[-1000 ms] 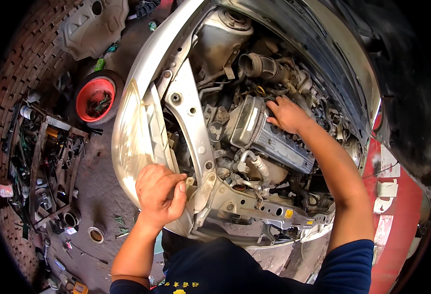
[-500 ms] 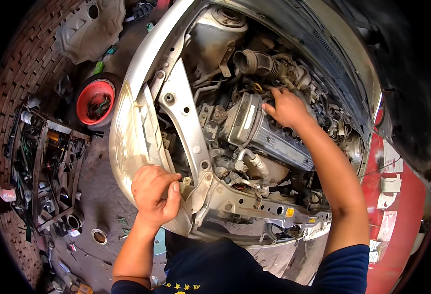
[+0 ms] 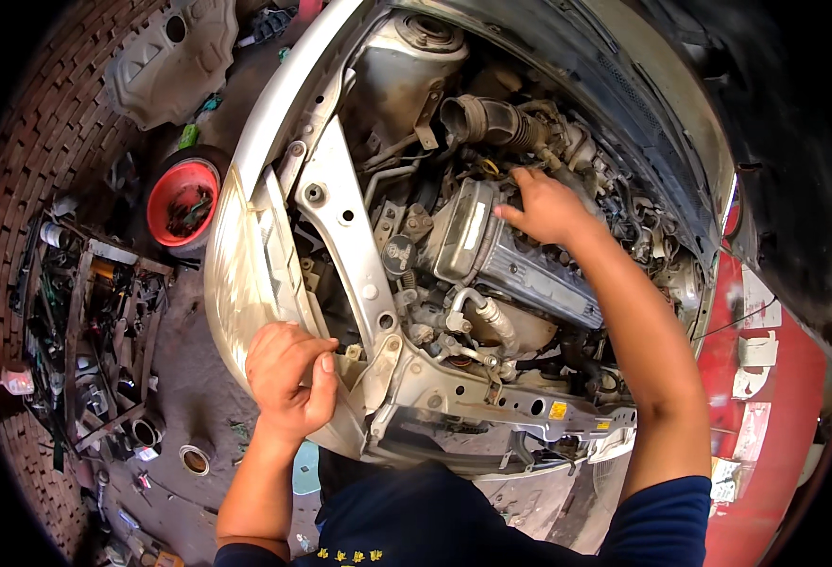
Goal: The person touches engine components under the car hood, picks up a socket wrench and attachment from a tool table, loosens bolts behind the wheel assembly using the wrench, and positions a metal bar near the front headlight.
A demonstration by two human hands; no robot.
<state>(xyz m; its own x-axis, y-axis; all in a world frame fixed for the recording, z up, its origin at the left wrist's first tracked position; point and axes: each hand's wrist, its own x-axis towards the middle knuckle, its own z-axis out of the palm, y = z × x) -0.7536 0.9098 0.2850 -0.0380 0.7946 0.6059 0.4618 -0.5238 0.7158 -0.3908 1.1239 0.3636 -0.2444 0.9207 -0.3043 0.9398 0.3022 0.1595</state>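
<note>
My right hand point(image 3: 550, 206) reaches over the engine, its thumb stretched out across the valve cover point(image 3: 535, 282). Its fingers are apart from the thumb and point toward yellowish wiring point(image 3: 492, 169) behind the cover; the fingertips are partly hidden. Close by is a ribbed intake hose point(image 3: 501, 125) with an open end. On the near left, my left hand point(image 3: 288, 378) rests against the edge of the headlight point(image 3: 232, 283) with its fingers curled closed. What lies inside those fingers, if anything, is hidden.
A metal front crossmember point(image 3: 473, 389) runs between me and the engine. Left of the car are a red basin point(image 3: 163, 210) of small parts, a frame point(image 3: 83, 331) full of tools and parts, and a metal ring point(image 3: 195, 460). A red panel point(image 3: 775, 416) stands at right.
The car and floor have shifted slightly leftward in the picture. Both hands keep nearly the same places on the car, with no clear change in their grip.
</note>
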